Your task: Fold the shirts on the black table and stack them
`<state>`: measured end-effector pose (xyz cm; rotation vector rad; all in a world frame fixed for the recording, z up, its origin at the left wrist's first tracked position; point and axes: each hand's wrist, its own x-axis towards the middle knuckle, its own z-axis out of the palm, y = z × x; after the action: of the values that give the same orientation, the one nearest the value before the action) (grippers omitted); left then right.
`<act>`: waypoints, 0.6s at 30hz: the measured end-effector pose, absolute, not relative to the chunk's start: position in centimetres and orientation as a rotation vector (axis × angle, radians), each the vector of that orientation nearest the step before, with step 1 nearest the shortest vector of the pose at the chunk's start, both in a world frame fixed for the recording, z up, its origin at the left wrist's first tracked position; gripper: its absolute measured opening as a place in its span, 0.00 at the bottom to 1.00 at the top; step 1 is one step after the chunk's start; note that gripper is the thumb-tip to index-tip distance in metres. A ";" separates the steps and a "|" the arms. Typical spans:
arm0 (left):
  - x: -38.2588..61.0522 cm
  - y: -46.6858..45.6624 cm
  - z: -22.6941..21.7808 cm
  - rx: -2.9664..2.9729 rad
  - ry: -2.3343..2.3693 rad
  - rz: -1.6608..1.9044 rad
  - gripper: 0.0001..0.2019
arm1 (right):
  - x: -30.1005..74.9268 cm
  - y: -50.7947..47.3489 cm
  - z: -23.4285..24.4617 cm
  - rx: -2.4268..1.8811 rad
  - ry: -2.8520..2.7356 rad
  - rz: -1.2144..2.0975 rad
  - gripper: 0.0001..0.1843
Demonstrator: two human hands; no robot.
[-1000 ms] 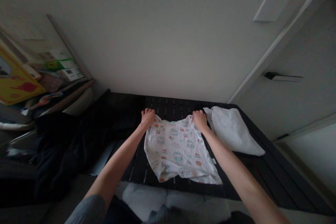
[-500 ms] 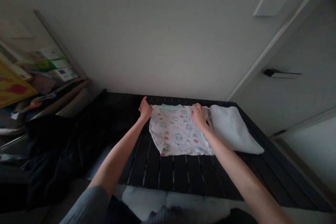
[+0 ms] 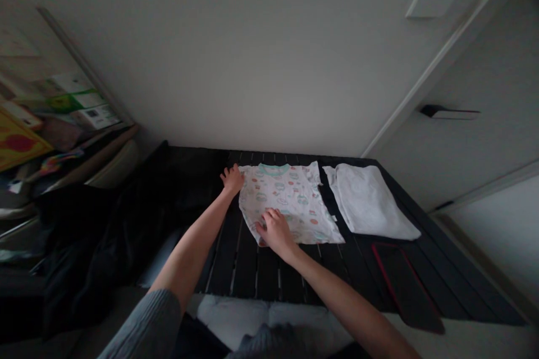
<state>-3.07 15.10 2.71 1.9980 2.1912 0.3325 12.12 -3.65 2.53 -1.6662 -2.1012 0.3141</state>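
Observation:
A small white shirt (image 3: 290, 193) with a printed pattern and a mint-green neckline lies flat on a dark slatted table (image 3: 290, 275). My left hand (image 3: 233, 179) rests at its upper left edge by the sleeve, fingers apart. Over the lower left part of the shirt lies my right hand (image 3: 278, 233), open, fingers spread on or just above the fabric. A small tag shows on the shirt's right edge.
A folded white cloth (image 3: 370, 199) lies right of the shirt. Nearer me at the right is a flat dark object with a red edge (image 3: 406, 286). Dark fabric (image 3: 109, 235) is piled at the left. A wall stands behind the table, with a door handle (image 3: 450, 113) at the right.
My right hand has moved from the shirt's upper right side down and left to its lower left. The right sleeve now lies spread outward, apart from the white cloth. My left hand stays near its edge.

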 end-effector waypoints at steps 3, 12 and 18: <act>-3.2 15.4 2.7 1.971 2.204 0.341 0.25 | 11.4 -4.0 2.4 -1.751 -2.076 0.325 0.07; -2.7 15.5 3.9 1.841 2.158 0.554 0.13 | 9.7 -6.5 3.6 -1.697 -1.913 0.411 0.04; 0.0 16.5 5.9 1.741 1.969 0.744 0.13 | 10.2 -8.3 4.2 -1.665 -1.718 0.352 0.04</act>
<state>-0.04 16.53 5.85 1.7408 1.9686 0.7439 10.15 -8.31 4.18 -1.6649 -1.7180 0.3516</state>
